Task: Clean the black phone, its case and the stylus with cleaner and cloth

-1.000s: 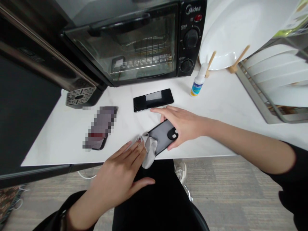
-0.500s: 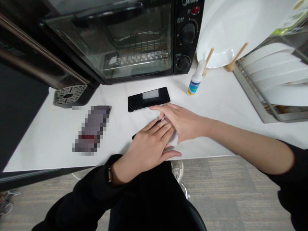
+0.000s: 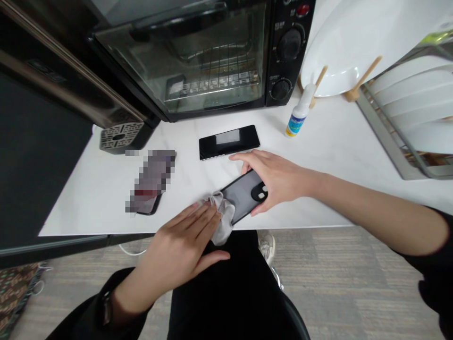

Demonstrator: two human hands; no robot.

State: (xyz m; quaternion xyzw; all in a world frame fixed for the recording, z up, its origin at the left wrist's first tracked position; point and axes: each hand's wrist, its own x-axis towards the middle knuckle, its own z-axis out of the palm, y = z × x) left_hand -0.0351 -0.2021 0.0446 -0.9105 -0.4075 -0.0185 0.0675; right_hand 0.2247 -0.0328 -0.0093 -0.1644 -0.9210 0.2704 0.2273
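Note:
My right hand (image 3: 272,177) grips the camera end of a phone case (image 3: 240,193) with a black rim and a smoky grey back. White shows through its camera cutouts. The case lies at a slant by the counter's front edge. Over its lower left end my left hand (image 3: 187,236) presses a crumpled light grey cloth (image 3: 221,224), fingers stretched over the cloth and thumb apart. Part of the case is hidden under the cloth. Just behind the right hand lies a black phone (image 3: 230,141), screen up, with a pale reflection on it.
Another phone (image 3: 150,182), blurred out, lies left on the white counter (image 3: 85,198). A small spray bottle (image 3: 297,115) stands at the back right. Behind are a toaster oven (image 3: 212,61), a dispenser drip tray (image 3: 120,137), a large white plate (image 3: 339,56) and a dish rack (image 3: 392,137).
My left hand has slid with the cloth down and left, from beside the right hand to the case's lower end. More of the case now shows. The view has shifted slightly.

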